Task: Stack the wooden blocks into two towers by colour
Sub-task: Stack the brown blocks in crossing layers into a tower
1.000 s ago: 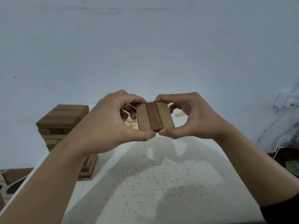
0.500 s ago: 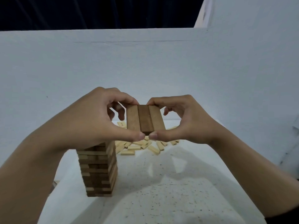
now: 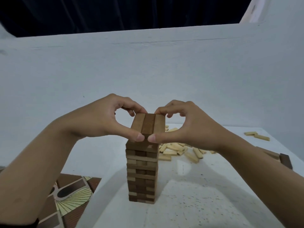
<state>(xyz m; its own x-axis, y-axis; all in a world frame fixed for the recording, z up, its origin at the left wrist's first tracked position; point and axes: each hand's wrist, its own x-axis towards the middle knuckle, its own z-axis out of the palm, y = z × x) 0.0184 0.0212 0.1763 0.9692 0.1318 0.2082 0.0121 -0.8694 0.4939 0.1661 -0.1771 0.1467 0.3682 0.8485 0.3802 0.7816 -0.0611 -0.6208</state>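
Three dark blocks (image 3: 148, 123), side by side, sit at centre frame at the top of the brown tower (image 3: 142, 171). The left hand (image 3: 102, 119) and right hand (image 3: 184, 127) pinch them between thumbs and fingertips. Pale blocks (image 3: 177, 150) lie scattered right of centre on the white table (image 3: 197, 203).

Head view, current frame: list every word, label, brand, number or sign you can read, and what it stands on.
None can be read.
The three dark brown wooden blocks, pinched between the left hand and the right hand, the tall dark brown block tower, the scattered pale wooden blocks and the white speckled table bear no print.
The brown patterned floor tile shows only shapes.
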